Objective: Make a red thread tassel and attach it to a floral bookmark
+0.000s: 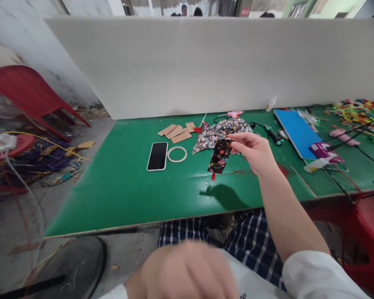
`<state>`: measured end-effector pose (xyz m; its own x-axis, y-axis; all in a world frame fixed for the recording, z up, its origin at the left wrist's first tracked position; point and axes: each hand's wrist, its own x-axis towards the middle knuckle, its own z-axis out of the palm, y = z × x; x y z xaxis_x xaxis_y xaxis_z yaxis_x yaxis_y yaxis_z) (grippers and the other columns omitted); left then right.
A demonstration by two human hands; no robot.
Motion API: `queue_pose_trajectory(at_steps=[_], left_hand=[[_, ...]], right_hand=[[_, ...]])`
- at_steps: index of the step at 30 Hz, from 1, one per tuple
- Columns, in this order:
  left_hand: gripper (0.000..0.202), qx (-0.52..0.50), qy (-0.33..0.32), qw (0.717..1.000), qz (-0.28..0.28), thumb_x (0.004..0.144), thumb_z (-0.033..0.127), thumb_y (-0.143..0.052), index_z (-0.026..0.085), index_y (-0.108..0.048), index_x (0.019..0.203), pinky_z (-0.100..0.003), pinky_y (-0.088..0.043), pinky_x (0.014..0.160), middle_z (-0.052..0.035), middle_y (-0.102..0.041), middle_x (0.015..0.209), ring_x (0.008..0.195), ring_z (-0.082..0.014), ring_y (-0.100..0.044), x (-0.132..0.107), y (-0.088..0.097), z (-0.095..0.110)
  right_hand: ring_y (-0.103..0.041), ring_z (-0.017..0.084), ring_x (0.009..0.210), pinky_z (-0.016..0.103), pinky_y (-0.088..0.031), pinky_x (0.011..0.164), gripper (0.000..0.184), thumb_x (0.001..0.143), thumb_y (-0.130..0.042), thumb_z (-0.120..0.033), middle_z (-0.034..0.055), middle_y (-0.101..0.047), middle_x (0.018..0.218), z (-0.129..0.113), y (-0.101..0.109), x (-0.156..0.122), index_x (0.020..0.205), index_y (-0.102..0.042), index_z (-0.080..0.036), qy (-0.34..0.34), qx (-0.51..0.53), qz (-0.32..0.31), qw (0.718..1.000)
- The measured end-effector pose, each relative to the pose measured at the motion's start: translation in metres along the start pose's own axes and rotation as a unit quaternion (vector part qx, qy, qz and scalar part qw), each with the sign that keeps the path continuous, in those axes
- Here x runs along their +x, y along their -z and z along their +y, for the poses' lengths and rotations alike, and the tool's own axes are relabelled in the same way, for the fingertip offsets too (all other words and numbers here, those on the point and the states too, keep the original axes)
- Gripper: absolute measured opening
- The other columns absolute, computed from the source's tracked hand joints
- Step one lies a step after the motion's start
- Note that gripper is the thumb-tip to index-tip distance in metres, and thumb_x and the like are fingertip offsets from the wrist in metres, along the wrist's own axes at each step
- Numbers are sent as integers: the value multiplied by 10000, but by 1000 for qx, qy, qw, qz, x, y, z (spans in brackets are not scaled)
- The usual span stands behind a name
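Note:
My right hand (252,151) is raised above the green table (121,195) and pinches a small dark floral fabric piece (220,155) with a red tassel at its lower tip. Behind it a pile of floral fabric (216,133) lies on the table. My left hand (187,272) is close to the camera at the bottom of the view, blurred, below the table edge; its fingers do not show. A smartphone (157,156) lies face up left of the fabric, with a white ring (177,154) beside it.
Brown card pieces (176,132) lie behind the ring. A blue board (294,131), a glue gun (272,135), cables and colourful craft bits (358,112) fill the right side. A white partition (205,62) backs the table. Red chairs (28,95) stand left.

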<state>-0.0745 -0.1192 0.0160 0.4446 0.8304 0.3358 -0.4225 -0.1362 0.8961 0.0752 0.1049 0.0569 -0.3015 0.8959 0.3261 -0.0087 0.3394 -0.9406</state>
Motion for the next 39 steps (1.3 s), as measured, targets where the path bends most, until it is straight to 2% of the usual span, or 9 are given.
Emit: queue_pose_trajectory(at_steps=[2, 4, 5, 6, 10, 15, 20, 27, 39], left_hand=[[270, 66, 8, 989, 131, 786, 490, -568, 345, -679, 985, -349, -507, 870, -34, -691, 905, 925, -199, -639, 19, 15, 2], [315, 254, 4, 880, 402, 824, 419, -567, 301, -618, 1111, -384, -422, 995, -45, -668, 1038, 1048, -201, -588, 39, 31, -4], [430, 314, 11, 839, 444, 783, 397, -631, 279, -562, 1190, -412, -354, 1056, -58, -620, 1159, 1153, -222, -525, 47, 39, -10], [538, 339, 16, 833, 438, 764, 378, -658, 268, -492, 1264, -420, -314, 1082, -66, -557, 1259, 1227, -232, -463, 55, 46, -17], [714, 203, 68, 915, 343, 758, 335, -666, 226, -311, 1368, -370, -434, 968, -83, -600, 1158, 1039, -193, -583, 69, 63, -48], [523, 164, 137, 912, 351, 722, 342, -670, 163, -496, 1182, -245, -512, 593, 6, -595, 746, 594, -106, -570, 62, 77, -61], [343, 459, 158, 810, 329, 840, 355, -511, 161, -599, 1109, -223, -484, 524, -6, -617, 715, 535, -101, -548, 44, 107, -46], [274, 631, 148, 721, 244, 878, 326, -486, 207, -689, 1019, -277, -466, 685, -43, -654, 819, 753, -168, -598, 22, 153, -23], [281, 771, 124, 606, 153, 905, 293, -457, 166, -686, 1009, -326, -457, 696, -89, -670, 850, 760, -199, -602, 4, 195, -37]], right_hand=[[-607, 104, 632, 275, -563, 617, 217, 671, -716, -259, -2, -691, 790, 0, -1, -2, 886, -716, -230, 6, 6, -3, 1000], [-613, 109, 632, 279, -565, 616, 227, 673, -715, -270, 4, -699, 817, 1, -3, -4, 896, -714, -230, 8, 1, -16, 1000], [-617, 111, 635, 280, -565, 616, 229, 675, -715, -273, 7, -702, 825, 2, -5, -5, 899, -714, -228, 8, -1, -23, 1000], [-623, 114, 641, 279, -564, 618, 230, 675, -714, -275, 9, -706, 829, 3, -6, -6, 900, -713, -225, 6, 0, -31, 1000], [-647, 129, 680, 284, -564, 642, 235, 685, -709, -277, 10, -714, 823, 7, -12, -9, 913, -715, -221, -17, 18, -64, 998], [-643, 120, 656, 295, -561, 676, 246, 692, -702, -257, -8, -701, 804, 21, -10, -9, 938, -718, -243, -31, 6, -83, 996], [-658, 144, 717, 318, -547, 747, 150, 664, -722, -248, -2, -691, 770, 44, -8, -12, 809, -705, -215, -75, 13, -113, 991], [-631, 150, 798, 271, -527, 652, 108, 722, -617, -242, 44, -651, 879, 86, -18, -12, 793, -682, -192, 8, -102, -153, 983], [-590, 197, 894, 371, -465, 843, 262, 723, -490, -69, 59, -649, 871, 140, -22, -5, 821, -688, -212, 72, -263, -184, 944]])
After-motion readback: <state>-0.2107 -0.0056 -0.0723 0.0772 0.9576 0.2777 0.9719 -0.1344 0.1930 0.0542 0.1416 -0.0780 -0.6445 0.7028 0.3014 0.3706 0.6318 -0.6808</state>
